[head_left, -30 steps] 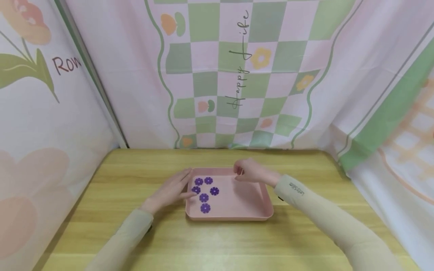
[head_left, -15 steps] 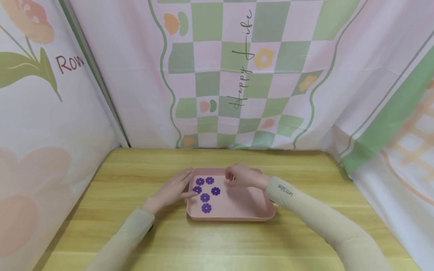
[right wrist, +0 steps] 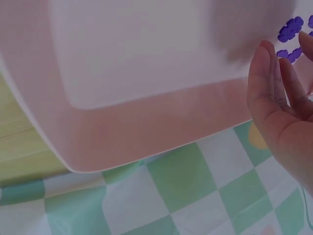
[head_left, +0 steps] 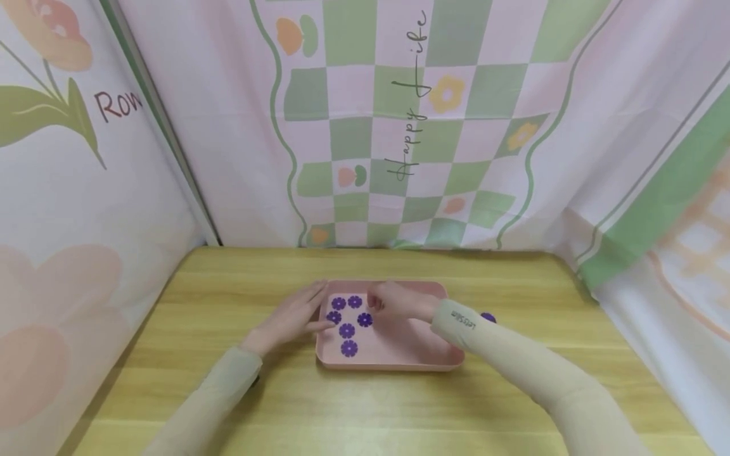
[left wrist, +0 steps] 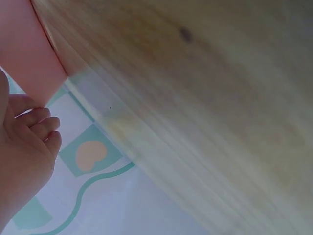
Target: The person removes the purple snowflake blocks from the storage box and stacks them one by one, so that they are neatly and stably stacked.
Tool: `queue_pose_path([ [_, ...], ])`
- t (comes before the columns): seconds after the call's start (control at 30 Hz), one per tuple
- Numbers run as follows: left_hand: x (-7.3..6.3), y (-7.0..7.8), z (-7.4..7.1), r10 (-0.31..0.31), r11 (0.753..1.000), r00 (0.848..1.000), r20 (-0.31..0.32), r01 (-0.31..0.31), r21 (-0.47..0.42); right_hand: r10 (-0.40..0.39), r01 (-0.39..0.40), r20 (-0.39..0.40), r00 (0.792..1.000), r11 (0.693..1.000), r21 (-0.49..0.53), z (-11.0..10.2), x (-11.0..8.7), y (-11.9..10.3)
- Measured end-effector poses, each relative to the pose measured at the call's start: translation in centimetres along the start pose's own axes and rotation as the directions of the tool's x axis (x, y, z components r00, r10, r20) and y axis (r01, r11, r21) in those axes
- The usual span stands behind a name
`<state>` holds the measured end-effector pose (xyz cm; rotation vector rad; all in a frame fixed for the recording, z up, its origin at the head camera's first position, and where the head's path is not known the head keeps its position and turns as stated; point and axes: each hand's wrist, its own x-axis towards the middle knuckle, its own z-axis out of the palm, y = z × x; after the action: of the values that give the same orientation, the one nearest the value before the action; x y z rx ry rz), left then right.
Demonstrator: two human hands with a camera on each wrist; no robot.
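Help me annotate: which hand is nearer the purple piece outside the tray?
Right: the right hand is over the tray, left of the purple piece; the left hand is farther left.

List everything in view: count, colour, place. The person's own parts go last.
Tray: 1, pink, on the table
Flower pieces: 6, purple, tray's left half
Partly hidden object: 1, purple, right of tray
Table: 1, light wood, under the tray
Fabric: count unclear, white with coloured prints, behind and beside the table
Left hand: 1, bare, at tray's left edge
Right hand: 1, bare, over the tray
Sleeves: 2, cream, one leading to each hand
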<state>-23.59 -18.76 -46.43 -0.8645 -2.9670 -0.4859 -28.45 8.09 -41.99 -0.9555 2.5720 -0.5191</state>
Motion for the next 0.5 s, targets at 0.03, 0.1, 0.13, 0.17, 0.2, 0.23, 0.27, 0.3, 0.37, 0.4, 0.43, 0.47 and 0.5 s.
queue_pose_path([
  [0.03,0.02,-0.01,-0.01,0.001,1.0,1.0,-0.001,-0.001,0.001,-0.008,0.008,0.001,1.0,1.0,0.0,0.1,0.11,0.0],
  [0.1,0.06,-0.02,-0.01,0.001,1.0,1.0,-0.001,-0.001,-0.001,-0.022,0.022,0.002,1.0,1.0,-0.006,0.22,0.23,-0.12],
  [0.13,0.07,-0.03,-0.01,0.001,1.0,1.0,-0.002,-0.001,-0.004,-0.035,0.035,0.001,0.999,0.999,-0.015,0.27,0.3,-0.17],
  [0.17,0.07,-0.03,0.0,0.0,1.0,1.0,-0.003,0.0,-0.007,-0.048,0.048,-0.003,0.999,0.998,-0.026,0.31,0.36,-0.24],
  [0.2,0.06,-0.02,0.0,-0.001,1.0,1.0,-0.003,0.001,-0.007,-0.064,0.064,-0.009,0.998,0.997,-0.036,0.35,0.39,-0.32],
  [0.23,0.04,-0.02,0.0,0.0,1.0,1.0,-0.005,0.0,-0.01,-0.081,0.081,-0.015,0.997,0.996,-0.045,0.37,0.43,-0.39],
  [0.27,0.01,0.0,-0.02,-0.001,1.0,1.0,-0.005,0.001,-0.011,-0.091,0.09,-0.019,0.996,0.995,-0.05,0.4,0.46,-0.47],
  [0.3,-0.03,0.02,-0.03,-0.002,1.0,1.0,-0.005,0.002,-0.009,-0.098,0.097,-0.023,0.995,0.994,-0.053,0.46,0.52,-0.52],
  [0.37,-0.11,0.06,-0.06,-0.002,1.0,1.0,-0.005,0.002,-0.001,-0.094,0.092,-0.022,0.995,0.995,-0.048,0.57,0.59,-0.68],
  [0.4,-0.13,0.06,-0.06,-0.001,1.0,1.0,-0.006,0.001,0.002,-0.083,0.082,-0.018,0.996,0.996,-0.038,0.63,0.61,-0.76],
  [0.43,-0.16,0.06,-0.06,0.001,1.0,1.0,-0.008,-0.001,0.002,-0.07,0.07,-0.013,0.997,0.997,-0.031,0.72,0.65,-0.83],
  [0.47,-0.17,0.07,-0.05,0.002,1.0,1.0,-0.008,-0.002,0.004,-0.056,0.056,-0.009,0.998,0.998,-0.024,0.81,0.68,-0.89],
  [0.5,-0.19,0.08,-0.07,0.003,1.0,1.0,-0.008,-0.003,0.007,-0.045,0.045,-0.005,0.999,0.999,-0.019,0.88,0.7,-0.94],
])
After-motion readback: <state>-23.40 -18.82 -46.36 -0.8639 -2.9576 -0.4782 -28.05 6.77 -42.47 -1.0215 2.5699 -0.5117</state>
